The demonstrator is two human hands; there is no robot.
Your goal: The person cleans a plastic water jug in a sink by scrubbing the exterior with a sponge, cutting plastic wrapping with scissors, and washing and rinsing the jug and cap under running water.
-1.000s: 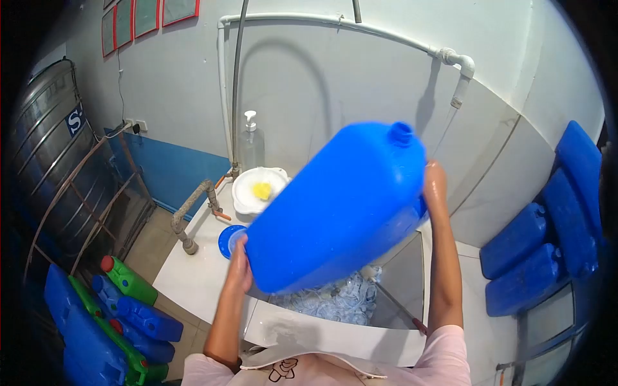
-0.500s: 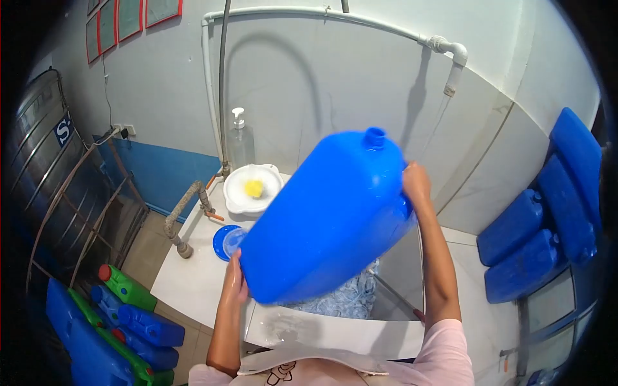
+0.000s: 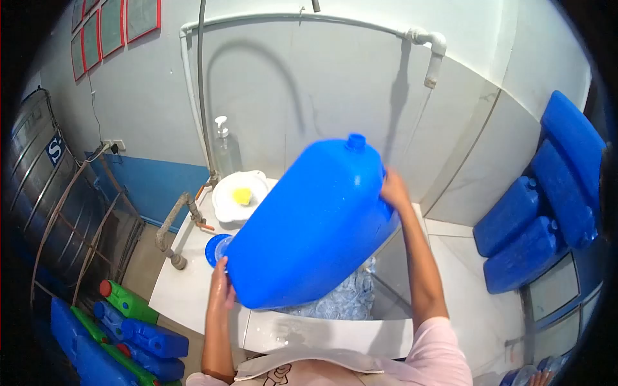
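Observation:
A large blue plastic jerrycan (image 3: 302, 231) is held tilted over the sink, its uncapped neck pointing up and away from me. My right hand (image 3: 394, 189) is closed at its upper right side, where the handle is; the fingertips are partly hidden. My left hand (image 3: 222, 286) grips the lower left bottom corner. Beneath the jerrycan, a heap of pale bluish, clear plastic pieces (image 3: 351, 299) lies in the sink, partly covered. A thin stream of water falls behind it from the white pipe spout (image 3: 432, 72).
On the white counter (image 3: 174, 283) are a white basin (image 3: 225, 209) with a yellow sponge (image 3: 242, 195), a pump bottle (image 3: 225, 151), a blue lid (image 3: 215, 249) and a pipe tap (image 3: 177, 225). Blue jerrycans (image 3: 521, 257) stand right; green and blue ones (image 3: 154, 338) stand lower left.
The view has shifted, so the wall and counter items appear farther left. The jerrycan is still in both hands, at nearly the same tilt and slightly farther left in view.

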